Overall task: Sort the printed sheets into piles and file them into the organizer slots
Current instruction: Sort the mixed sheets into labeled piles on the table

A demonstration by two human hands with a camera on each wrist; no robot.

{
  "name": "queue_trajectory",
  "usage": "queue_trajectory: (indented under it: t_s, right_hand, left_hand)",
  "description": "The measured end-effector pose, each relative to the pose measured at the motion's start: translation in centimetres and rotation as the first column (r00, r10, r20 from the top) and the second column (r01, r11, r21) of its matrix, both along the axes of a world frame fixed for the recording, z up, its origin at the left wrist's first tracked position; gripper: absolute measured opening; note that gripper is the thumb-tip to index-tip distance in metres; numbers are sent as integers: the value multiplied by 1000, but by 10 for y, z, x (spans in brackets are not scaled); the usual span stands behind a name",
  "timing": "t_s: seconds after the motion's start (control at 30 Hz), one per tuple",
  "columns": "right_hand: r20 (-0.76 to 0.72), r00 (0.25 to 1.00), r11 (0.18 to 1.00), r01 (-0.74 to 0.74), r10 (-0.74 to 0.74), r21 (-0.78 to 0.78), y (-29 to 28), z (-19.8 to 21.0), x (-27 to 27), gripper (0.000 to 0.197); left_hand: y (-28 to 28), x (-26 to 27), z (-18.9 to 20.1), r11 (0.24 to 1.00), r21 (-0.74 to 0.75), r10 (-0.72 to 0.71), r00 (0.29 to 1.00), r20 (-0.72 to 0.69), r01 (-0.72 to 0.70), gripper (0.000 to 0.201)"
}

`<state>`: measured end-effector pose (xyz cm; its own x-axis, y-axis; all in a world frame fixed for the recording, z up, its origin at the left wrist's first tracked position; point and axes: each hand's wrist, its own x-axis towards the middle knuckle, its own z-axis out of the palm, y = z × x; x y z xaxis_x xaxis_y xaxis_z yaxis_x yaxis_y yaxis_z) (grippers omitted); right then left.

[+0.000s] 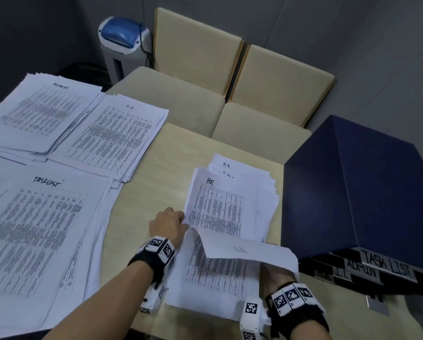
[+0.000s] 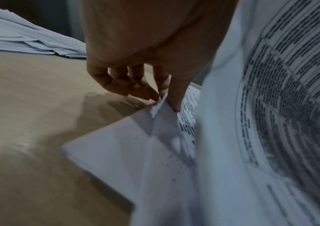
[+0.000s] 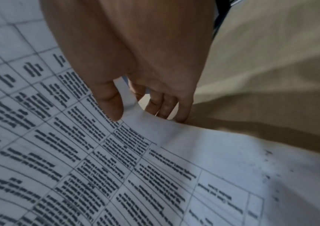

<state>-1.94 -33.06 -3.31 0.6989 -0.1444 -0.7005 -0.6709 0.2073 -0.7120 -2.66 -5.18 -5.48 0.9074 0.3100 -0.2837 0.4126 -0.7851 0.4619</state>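
Note:
A loose stack of printed sheets [image 1: 232,209] lies mid-table, its top page marked "HR". My left hand [image 1: 178,222] pinches the near-left corner of a sheet [image 2: 155,110] between thumb and forefinger [image 2: 174,97]. That sheet [image 1: 249,251] curls over, blank side up, toward my right hand [image 1: 276,268], which it mostly hides. In the right wrist view my right hand [image 3: 134,110] pinches the sheet's edge [image 3: 155,126]. Sorted piles marked ADMIN [image 1: 41,111], H.R. [image 1: 112,138] and TASKLIST [image 1: 38,234] lie at the left. The dark blue organizer [image 1: 357,187] stands at the right, slots labelled TASK LIST, ADMIN and I.T.
Two beige chairs [image 1: 198,60] are pushed against the table's far edge. A white and blue machine [image 1: 122,42] stands on the floor behind them. Bare tabletop [image 1: 156,173] shows between the sorted piles and the loose stack.

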Motion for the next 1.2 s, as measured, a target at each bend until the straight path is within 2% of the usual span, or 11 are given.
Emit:
queue_trajectory:
  t_s: [0.1,0.2,0.37,0.43,0.57,0.6,0.7,0.83,0.97,1.1,1.2]
  right_hand:
    - [172,985,991,8,15,-134,4,3,7,19]
    - [255,966,992,-17,49,-126,8,1,12,22]
    - [88,968,951,-209,234,-226,1,-6,16,30]
    - [68,961,922,-234,267,-308,-1,-10,17,33]
    - [80,960,919,-231,269,-320,1,5,15,11]
    - [97,965,924,-201,244,-324,2,6,17,15]
    - [165,972,960,-125,169,-249,-2,6,19,52]
    - [114,973,960,-174,203,-221,-2,10,15,27]
    - [90,988,978,-106,124,-182,0,11,11,10]
    - [75,992,977,-87,103,-194,7,9,12,11]
    - [90,994,986,-50,64,-159,13,11,13,8]
  left_hand:
    - [12,-5,1,993,-115,11,993,120,3,13]
    - [20,-11,5,935,-337,171,974,151,-112,33]
    - [11,-16,16,813,-578,17,990,142,69,46]
    - [8,-12,11,810,-586,48,994,102,21,42]
    - [2,-8,3,924,-252,307,951,37,-289,7]
    - [1,-8,1,931,-193,313,950,-5,-308,17]
    - [1,-7,-6,955,-154,249,967,-58,-255,32]
    - [13,-8,-8,968,-128,211,977,-40,-215,46]
    - [23,-15,3,985,67,155,987,30,-157,50]
    - [26,-17,23,957,288,-18,1000,-22,23,58]
    - [31,-14,32,950,303,-64,997,-34,72,52]
